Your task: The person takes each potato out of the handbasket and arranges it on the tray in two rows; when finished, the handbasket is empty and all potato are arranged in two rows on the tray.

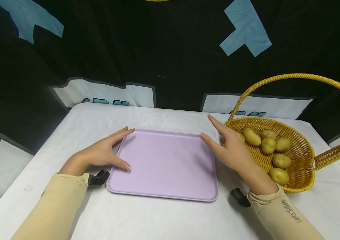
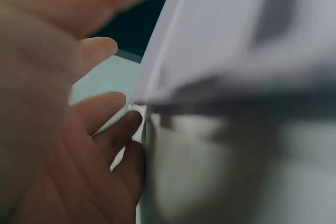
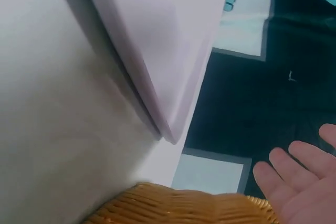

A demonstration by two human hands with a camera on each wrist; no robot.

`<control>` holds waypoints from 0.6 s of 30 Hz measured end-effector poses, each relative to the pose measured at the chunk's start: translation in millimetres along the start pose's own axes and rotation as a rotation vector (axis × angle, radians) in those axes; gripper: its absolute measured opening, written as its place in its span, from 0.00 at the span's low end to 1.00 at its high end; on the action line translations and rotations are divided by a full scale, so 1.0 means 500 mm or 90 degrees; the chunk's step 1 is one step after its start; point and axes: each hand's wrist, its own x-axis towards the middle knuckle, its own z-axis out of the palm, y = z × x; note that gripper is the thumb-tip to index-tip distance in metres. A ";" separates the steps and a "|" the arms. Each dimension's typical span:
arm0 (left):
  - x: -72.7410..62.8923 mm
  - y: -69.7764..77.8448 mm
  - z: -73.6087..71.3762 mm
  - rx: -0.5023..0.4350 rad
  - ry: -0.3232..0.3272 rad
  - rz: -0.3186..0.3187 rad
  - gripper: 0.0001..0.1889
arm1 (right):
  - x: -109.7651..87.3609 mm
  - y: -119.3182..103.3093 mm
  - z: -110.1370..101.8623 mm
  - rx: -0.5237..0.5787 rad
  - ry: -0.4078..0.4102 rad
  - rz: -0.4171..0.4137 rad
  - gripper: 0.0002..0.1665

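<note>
A flat lilac tray [image 1: 167,166] with a low rim lies on the white-covered table. At its left edge is my left hand [image 1: 102,151], fingers extended, thumb over the tray's rim; whether it touches cannot be told. In the left wrist view the fingers [image 2: 105,111] stand beside the tray's edge. My right hand [image 1: 231,146] hovers between the tray's right edge and a yellow wicker basket [image 1: 303,166], fingers straight and holding nothing. In the right wrist view, its fingers [image 3: 294,169] are spread apart from the tray [image 3: 157,35]. Several potatoes [image 1: 268,145] lie in the basket.
The basket's tall arched handle [image 1: 295,76] rises on the right and leans outward. A white cloth [image 1: 146,220] covers the table. Behind its far edge hangs a black cloth [image 1: 158,60] with blue and white shapes. Each wrist wears a dark band [image 1: 98,177].
</note>
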 end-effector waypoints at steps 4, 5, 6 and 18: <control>-0.009 -0.009 0.000 0.004 -0.017 -0.003 0.71 | -0.003 0.008 -0.016 0.091 0.011 0.040 0.37; -0.012 -0.009 -0.001 0.004 -0.025 -0.003 0.72 | -0.003 0.009 -0.021 0.107 0.010 0.053 0.36; -0.015 -0.010 -0.003 0.004 -0.034 -0.002 0.73 | -0.003 0.011 -0.028 0.120 0.011 0.065 0.36; -0.042 -0.023 -0.021 -0.049 -0.132 0.035 0.73 | 0.001 0.041 -0.105 0.118 0.006 0.129 0.30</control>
